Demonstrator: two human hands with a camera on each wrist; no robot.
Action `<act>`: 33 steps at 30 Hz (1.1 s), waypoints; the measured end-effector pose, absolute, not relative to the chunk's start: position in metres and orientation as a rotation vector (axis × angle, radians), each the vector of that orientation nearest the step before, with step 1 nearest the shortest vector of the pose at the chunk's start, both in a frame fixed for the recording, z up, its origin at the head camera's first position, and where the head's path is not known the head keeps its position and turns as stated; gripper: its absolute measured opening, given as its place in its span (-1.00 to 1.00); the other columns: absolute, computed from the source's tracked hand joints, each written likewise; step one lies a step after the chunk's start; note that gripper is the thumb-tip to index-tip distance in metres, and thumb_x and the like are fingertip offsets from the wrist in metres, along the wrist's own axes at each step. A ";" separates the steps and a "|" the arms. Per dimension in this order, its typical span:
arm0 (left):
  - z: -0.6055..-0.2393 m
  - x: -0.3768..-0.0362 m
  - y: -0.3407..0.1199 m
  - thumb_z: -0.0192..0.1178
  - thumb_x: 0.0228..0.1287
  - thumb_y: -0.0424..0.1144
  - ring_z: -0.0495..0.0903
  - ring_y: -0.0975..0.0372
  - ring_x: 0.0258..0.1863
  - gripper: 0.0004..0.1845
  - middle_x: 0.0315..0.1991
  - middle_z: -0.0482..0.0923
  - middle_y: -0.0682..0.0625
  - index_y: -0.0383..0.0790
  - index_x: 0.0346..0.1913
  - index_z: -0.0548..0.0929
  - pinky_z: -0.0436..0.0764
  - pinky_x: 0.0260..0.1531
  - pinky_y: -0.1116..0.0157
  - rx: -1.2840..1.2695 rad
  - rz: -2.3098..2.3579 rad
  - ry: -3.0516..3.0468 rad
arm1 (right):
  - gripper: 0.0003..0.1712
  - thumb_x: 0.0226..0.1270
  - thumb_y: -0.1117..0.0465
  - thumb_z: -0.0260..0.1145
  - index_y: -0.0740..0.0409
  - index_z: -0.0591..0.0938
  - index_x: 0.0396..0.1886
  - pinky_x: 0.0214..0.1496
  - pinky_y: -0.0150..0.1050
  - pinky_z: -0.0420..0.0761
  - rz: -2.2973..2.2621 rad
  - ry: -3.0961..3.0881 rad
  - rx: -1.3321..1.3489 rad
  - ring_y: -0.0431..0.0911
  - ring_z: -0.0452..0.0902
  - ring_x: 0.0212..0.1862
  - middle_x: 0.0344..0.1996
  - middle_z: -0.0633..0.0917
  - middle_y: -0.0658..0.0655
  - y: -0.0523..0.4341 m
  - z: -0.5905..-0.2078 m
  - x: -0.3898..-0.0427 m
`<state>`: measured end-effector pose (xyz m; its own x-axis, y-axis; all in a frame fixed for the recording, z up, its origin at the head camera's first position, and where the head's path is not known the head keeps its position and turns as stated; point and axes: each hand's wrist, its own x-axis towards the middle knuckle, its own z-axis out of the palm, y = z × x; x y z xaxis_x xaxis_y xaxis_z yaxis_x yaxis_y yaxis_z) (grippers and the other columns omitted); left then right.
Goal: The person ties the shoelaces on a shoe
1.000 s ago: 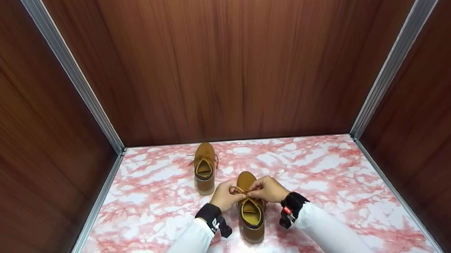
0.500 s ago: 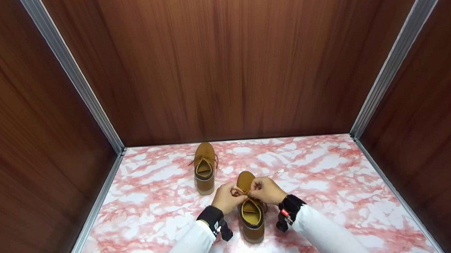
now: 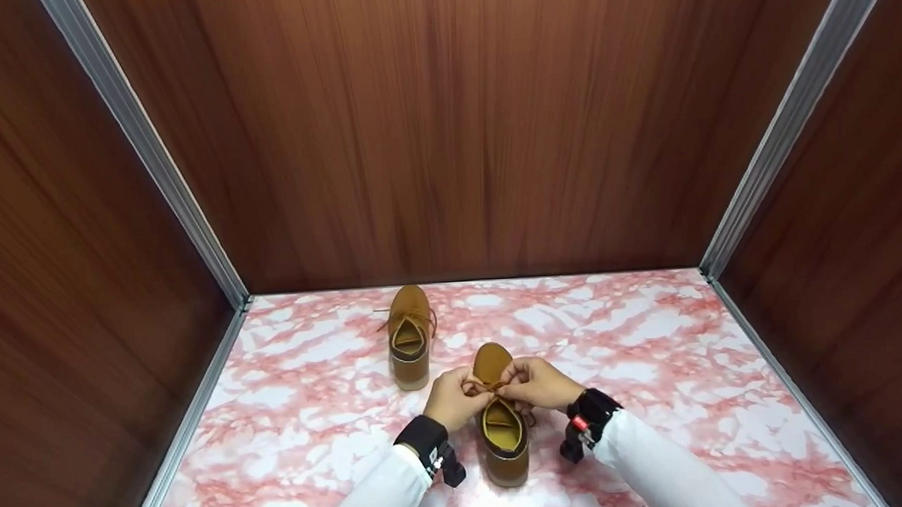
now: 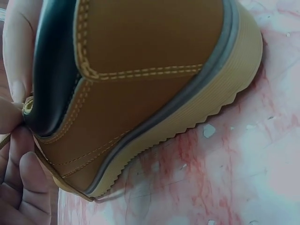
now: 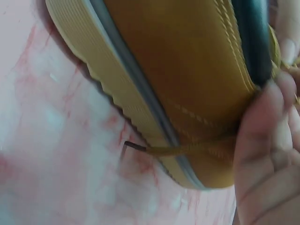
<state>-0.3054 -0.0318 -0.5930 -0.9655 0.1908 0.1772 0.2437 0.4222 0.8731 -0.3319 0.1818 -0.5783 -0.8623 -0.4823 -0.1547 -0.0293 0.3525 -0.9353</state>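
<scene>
Pinching the thin tan laces (image 3: 489, 388) between them, the left hand (image 3: 448, 398) and right hand (image 3: 539, 383) meet over a smooth tan leather shoe (image 3: 501, 424) with a ridged pale sole. Beyond the left hand stands its matching shoe (image 3: 410, 336) on pink marbled tabletop (image 3: 649, 351); wood-grain walls (image 3: 447, 133) enclose everything.

Open pink-marbled tabletop (image 3: 649, 351) is lying to the right of the near tan shoe (image 3: 502, 432), giving a hand wide passage there. To the left, the second tan shoe (image 3: 409, 334) is standing just beside, narrowing that gap. Wooden walls (image 3: 454, 133) are closing in the back and both sides.
</scene>
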 end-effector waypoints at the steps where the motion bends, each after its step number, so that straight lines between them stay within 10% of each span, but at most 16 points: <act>1: -0.593 -0.305 -0.032 0.50 0.10 -0.35 0.53 0.48 -0.44 -0.85 -0.49 0.61 0.18 -0.23 -0.41 0.68 0.56 -0.35 0.51 -0.399 -1.611 -2.602 | -0.81 0.39 0.31 0.37 0.35 0.60 -0.13 -0.49 -0.39 0.64 -1.530 2.177 -0.439 -0.24 0.60 -0.54 -0.50 0.66 -0.01 0.184 -0.578 -0.332; 21: -0.591 -0.299 -0.035 0.50 0.10 -0.35 0.44 0.43 -0.43 -0.70 -0.55 0.32 0.24 -0.22 -0.55 0.52 0.44 -0.37 0.49 -0.515 -1.475 -2.577 | -0.86 0.35 0.31 0.46 0.35 0.76 -0.24 -0.50 -0.39 0.60 -1.517 2.332 -0.392 -0.26 0.55 -0.57 -0.54 0.73 -0.04 0.184 -0.586 -0.334; 33: -0.589 -0.289 -0.049 0.42 0.31 -0.09 0.55 0.40 -0.28 -0.69 -0.31 0.57 0.02 -0.17 -0.48 0.63 0.65 -0.26 0.43 -0.667 -1.532 -2.528 | -0.81 0.37 0.27 0.43 0.37 0.67 -0.31 -0.52 -0.44 0.49 -1.542 2.383 -0.469 -0.21 0.48 -0.54 -0.58 0.61 -0.09 0.183 -0.590 -0.331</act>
<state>-0.2887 -0.0488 -0.5894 -0.8974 0.3098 0.3143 0.4220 0.3940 0.8165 -0.3308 0.1832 -0.5902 -0.9129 -0.4057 -0.0451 -0.1252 0.3834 -0.9151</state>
